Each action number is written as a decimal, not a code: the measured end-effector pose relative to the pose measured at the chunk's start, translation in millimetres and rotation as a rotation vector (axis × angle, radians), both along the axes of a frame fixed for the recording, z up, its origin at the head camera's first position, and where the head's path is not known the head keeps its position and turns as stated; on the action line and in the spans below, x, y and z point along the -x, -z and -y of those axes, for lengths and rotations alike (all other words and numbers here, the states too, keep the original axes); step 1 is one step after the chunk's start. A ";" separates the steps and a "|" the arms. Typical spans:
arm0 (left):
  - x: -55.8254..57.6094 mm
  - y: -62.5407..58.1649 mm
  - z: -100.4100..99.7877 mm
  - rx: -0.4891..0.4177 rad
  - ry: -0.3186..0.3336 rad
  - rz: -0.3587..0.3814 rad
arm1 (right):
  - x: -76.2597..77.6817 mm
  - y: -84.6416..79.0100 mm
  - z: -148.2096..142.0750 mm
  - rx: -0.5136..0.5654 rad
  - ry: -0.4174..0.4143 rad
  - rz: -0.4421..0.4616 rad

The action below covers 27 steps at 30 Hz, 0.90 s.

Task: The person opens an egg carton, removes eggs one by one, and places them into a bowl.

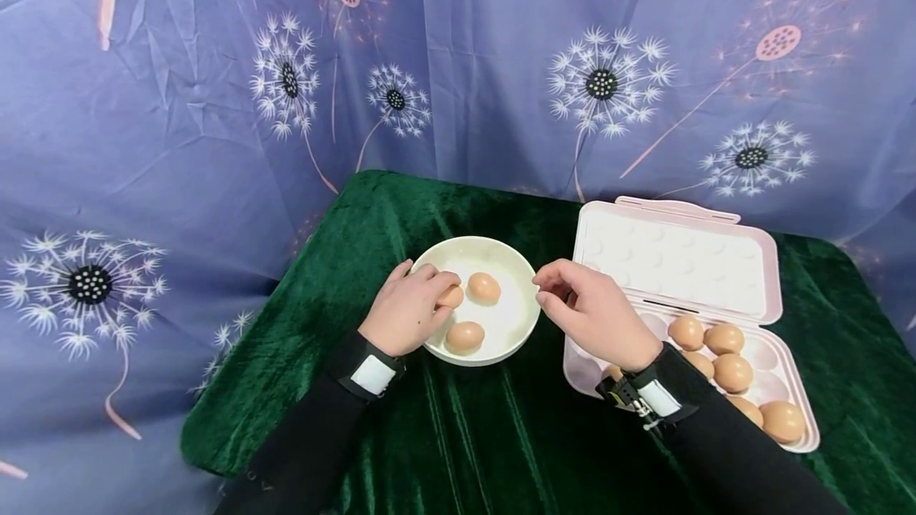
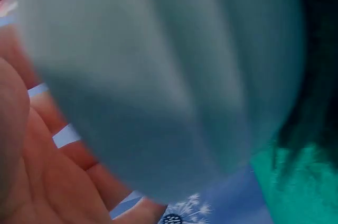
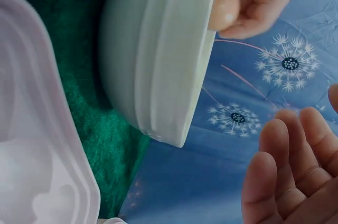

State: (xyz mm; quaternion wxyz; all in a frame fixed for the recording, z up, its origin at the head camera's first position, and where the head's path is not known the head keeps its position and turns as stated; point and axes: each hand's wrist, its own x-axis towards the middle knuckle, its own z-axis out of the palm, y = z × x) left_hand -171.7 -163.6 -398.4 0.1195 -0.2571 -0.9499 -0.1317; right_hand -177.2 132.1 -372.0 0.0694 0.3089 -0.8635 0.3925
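Note:
A pale cream bowl stands on the green cloth with two brown eggs inside, an upper egg and a lower egg. Over the bowl's left side, my left hand pinches a third egg between thumb and fingers. The right wrist view also has that held egg, showing just past the bowl's rim. My right hand is beside the bowl's right rim, its fingers loosely bent and holding nothing. In the left wrist view the bowl's outer wall covers most of the picture and hides the egg.
An opened pink egg carton lies on the right, its lid tipped back. Several brown eggs sit in its cups, and my right forearm passes over its near left part. Behind the green-covered table hangs a blue dandelion-print curtain.

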 end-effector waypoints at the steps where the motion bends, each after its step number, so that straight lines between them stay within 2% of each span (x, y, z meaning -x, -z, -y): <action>1: 0.6 2.4 0.4 0.012 -0.004 0.015 | -0.3 0.2 -0.2 -0.006 0.003 0.006; 5: 3.9 8.8 0.4 0.039 0.003 0.060 | -1.2 1.0 -0.5 -0.023 0.003 0.013; 10: 8.9 10.6 -3.3 0.062 0.034 0.121 | -1.7 2.2 -0.5 -0.036 -0.012 0.018; 14: 13.2 8.7 -7.4 0.124 0.044 0.164 | -1.8 1.7 -0.5 -0.056 -0.023 0.026; 21: 19.6 5.0 -15.5 0.226 0.027 0.243 | -4.9 -0.2 0.1 -0.063 -0.020 0.040; 27: 21.1 10.2 -18.8 0.227 -0.010 0.254 | -5.5 0.2 -3.6 -0.081 -0.023 0.026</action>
